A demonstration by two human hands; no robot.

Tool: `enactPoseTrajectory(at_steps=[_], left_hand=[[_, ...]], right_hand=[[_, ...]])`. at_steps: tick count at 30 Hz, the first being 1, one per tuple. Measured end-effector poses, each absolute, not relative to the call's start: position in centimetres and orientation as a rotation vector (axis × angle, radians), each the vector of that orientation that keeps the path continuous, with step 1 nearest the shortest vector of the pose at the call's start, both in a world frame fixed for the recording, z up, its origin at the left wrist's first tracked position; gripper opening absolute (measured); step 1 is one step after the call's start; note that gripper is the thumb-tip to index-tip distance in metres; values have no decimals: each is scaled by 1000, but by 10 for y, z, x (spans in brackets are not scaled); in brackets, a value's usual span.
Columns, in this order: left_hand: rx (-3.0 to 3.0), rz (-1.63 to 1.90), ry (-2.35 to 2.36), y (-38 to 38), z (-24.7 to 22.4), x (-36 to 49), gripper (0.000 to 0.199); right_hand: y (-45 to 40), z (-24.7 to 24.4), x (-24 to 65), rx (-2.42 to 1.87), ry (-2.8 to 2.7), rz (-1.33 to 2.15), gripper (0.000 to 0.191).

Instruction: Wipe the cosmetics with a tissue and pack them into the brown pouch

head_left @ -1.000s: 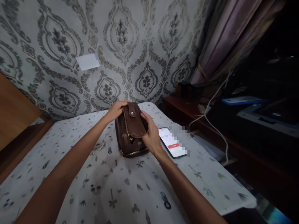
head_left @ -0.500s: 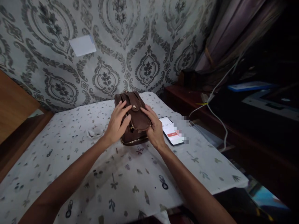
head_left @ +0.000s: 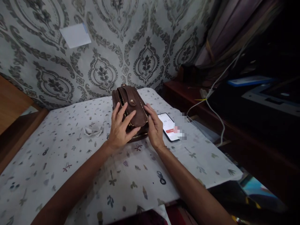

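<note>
A brown leather bag (head_left: pixel 140 115) lies on the patterned white cloth. It has a strap with a metal snap (head_left: pixel 132 102) across its front and gold zippers along its edges. My left hand (head_left: pixel 119 128) rests on its left and front part with the fingers spread. Along the right edge lies my right hand (head_left: pixel 155 126), its fingers stretched out and touching the bag's side near the zipper. The bag's contents are hidden.
A phone with a lit screen (head_left: pixel 168 125) lies right of the bag. Crumpled white paper (head_left: pixel 94 129) sits to the left. Behind is a patterned wall (head_left: pixel 103 72) with a pale sheet (head_left: pixel 75 36). A white cable (head_left: pixel 217 120) hangs over the dark furniture at right.
My left hand has slid lower over the bag's front, fingers spread wider. The right hand's fingers have shifted off the flap to the bag's side. The view has shifted slightly.
</note>
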State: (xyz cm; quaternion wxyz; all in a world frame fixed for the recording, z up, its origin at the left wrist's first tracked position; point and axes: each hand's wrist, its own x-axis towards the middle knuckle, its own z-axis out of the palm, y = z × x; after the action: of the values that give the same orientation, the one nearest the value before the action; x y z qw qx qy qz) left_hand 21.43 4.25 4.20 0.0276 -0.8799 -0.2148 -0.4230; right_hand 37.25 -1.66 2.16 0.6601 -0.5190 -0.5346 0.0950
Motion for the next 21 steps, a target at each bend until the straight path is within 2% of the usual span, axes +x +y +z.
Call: enactPoseTrajectory(at_steps=[6, 11, 17, 21], left_hand=[[-2686, -1365, -648, 41, 40, 215, 52], [-2775, -1501, -653, 45, 44, 209, 58], [-2792, -1771, -968, 64, 41, 215, 68], [-2774, -1787, -1007, 71, 32, 226, 68]], right_hand=[[-8, 25, 374, -1237, -1226, 174, 44], [0, 33, 385, -1254, -1321, 158, 47], [30, 45, 399, -1336, -1387, 291, 68], [40, 44, 400, -1360, -1459, 322, 71]])
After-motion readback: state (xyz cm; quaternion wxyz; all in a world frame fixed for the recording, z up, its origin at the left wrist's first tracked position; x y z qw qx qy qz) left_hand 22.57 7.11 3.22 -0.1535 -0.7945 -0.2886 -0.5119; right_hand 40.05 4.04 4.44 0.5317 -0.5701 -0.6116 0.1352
